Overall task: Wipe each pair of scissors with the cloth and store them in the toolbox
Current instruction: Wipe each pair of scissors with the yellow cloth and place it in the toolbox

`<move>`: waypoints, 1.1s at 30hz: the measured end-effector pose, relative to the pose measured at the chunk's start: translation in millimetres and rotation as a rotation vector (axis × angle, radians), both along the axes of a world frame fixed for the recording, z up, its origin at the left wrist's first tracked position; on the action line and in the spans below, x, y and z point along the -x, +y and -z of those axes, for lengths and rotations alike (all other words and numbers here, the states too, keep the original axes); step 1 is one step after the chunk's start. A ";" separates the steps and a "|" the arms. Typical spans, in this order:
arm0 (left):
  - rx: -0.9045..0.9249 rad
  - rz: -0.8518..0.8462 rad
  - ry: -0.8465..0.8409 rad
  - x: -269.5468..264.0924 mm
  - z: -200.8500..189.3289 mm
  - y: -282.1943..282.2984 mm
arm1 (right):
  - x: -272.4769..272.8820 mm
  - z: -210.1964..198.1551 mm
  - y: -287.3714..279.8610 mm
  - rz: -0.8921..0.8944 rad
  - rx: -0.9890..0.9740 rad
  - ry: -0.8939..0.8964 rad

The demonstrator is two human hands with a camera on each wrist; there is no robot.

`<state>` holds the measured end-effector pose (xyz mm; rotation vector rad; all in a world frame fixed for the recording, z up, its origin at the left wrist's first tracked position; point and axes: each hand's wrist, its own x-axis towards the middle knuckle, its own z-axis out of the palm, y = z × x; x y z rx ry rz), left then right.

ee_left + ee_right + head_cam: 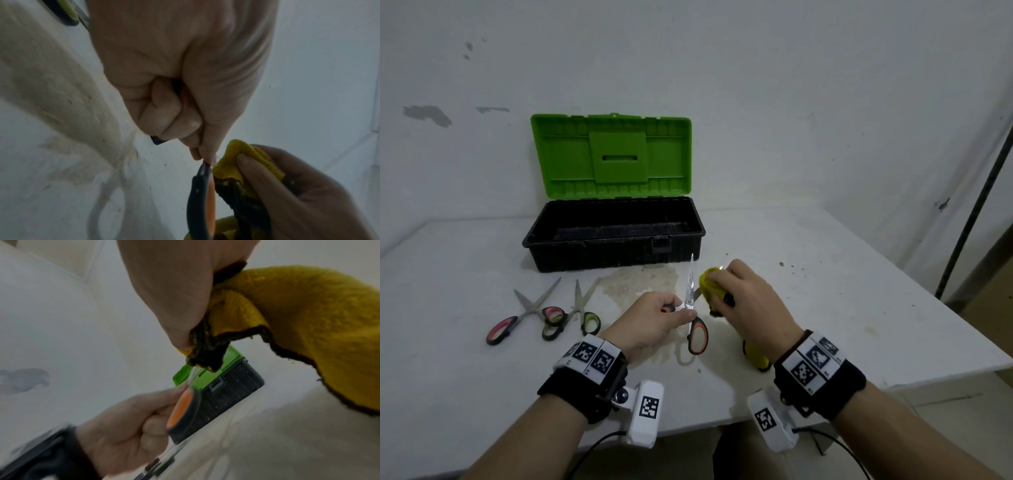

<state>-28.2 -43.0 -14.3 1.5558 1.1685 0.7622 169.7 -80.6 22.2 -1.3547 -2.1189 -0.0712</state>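
Observation:
My left hand (654,322) grips the orange-and-black scissors (697,334) by one handle, blades spread, one blade pointing up toward the toolbox. My right hand (743,294) holds the yellow cloth (709,282) bunched around the other blade. In the left wrist view the left hand (174,104) is a tight fist beside the orange handle (210,203) and the cloth (246,164). The right wrist view shows the cloth (308,318) hanging from the right hand (174,293). The toolbox (616,236), black with a green lid, stands open behind.
Two more scissors lie on the white table (825,308) at the left: a red-handled pair (524,315) and a green-handled pair (575,315). A stained patch (640,284) marks the table in front of the toolbox. The table's front edge is close to my wrists.

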 end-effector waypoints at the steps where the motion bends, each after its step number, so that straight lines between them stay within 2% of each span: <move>1: 0.005 0.006 -0.011 -1.1 -0.3 0.3 | 5.2 2.9 -3.6 -0.028 0.014 -0.044; 3: 0.010 0.022 -0.015 -2.8 -0.4 0.3 | 9.9 9.3 -4.5 -0.037 0.043 -0.087; 7: -0.026 0.038 0.007 -0.2 0.6 0.0 | 3.9 10.7 3.2 -0.011 0.053 -0.034; 14: -0.058 0.024 0.093 2.4 1.5 -1.4 | -23.7 -13.8 23.9 0.256 0.118 0.101; 17: -0.082 0.021 0.109 1.8 0.6 -1.4 | -15.8 -20.7 13.4 0.175 0.117 0.092; 20: -0.139 0.060 0.163 -0.8 -4.0 -3.1 | 0.9 -16.1 3.8 0.102 0.198 -0.023; 25: -0.223 0.114 0.322 1.2 -9.7 -5.2 | -0.3 -17.0 13.5 0.150 0.282 -0.081; 27: -0.198 0.110 0.310 3.9 -8.8 -4.2 | -8.5 -20.8 18.5 0.194 0.268 -0.048; 30: -0.095 0.064 0.191 6.0 -4.5 -2.7 | -18.1 -22.2 16.9 0.235 0.172 0.034; 33: -0.044 0.048 0.110 3.3 -2.7 -2.0 | -9.7 -16.2 3.7 0.135 0.103 0.073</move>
